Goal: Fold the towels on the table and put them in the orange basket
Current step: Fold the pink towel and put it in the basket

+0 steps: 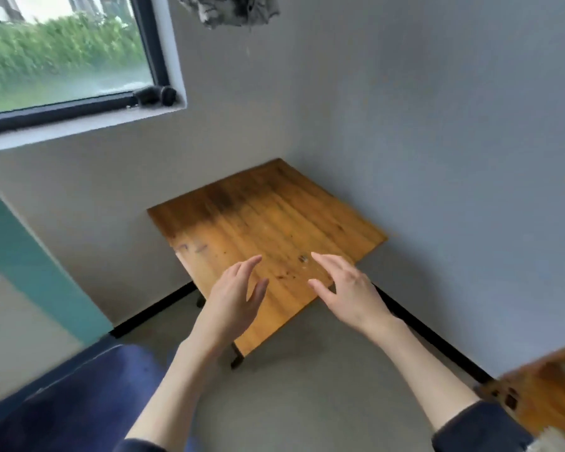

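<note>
Both hands hover empty over the near edge of the square, worn wooden table point(261, 220): the left hand point(232, 298) and the right hand point(346, 288) have fingers relaxed and spread, gripping nothing. No towel lies on the tabletop. A grey mottled cloth point(229, 9), perhaps 1 towel, shows blurred at the top edge. At the near right, an orange wooden object point(542, 393) may be the basket; I cannot tell. Next move, likely: locate a towel.

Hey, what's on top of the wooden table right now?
The wooden table shows bare boards with dark stains and small specks. The left hand and right hand, both open, cover part of its near edge.
</note>
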`<state>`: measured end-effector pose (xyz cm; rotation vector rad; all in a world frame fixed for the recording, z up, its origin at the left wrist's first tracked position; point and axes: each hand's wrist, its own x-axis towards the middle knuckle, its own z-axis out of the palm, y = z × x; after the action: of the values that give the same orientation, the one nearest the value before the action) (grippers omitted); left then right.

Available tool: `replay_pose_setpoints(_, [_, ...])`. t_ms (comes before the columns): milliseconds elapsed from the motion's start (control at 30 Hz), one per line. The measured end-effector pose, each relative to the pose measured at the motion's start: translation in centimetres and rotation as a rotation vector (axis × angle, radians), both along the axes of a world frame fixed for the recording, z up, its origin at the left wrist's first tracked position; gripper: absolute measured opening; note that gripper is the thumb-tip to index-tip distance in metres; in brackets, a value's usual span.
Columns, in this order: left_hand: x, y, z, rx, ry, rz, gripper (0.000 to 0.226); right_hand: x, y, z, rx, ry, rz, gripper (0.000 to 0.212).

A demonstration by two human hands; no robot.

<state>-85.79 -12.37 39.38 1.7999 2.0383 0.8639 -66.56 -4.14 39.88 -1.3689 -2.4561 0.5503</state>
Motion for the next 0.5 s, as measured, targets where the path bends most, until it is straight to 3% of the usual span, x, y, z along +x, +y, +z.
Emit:
replay_pose_setpoints(200, [14.0, 3.3, 1.7, 0.030, 0.054, -0.325, 0.044, 15.9, -4.1, 0.5, 0.006, 0.044, -0.329, 0.051])
replay_pose_setpoints(500, [39.4, -0.2, 1.6, 0.000, -0.074, -0.766, 0.040, 38.9, -17.5, 1.1, 0.021, 0.035, -0.756, 0.051])
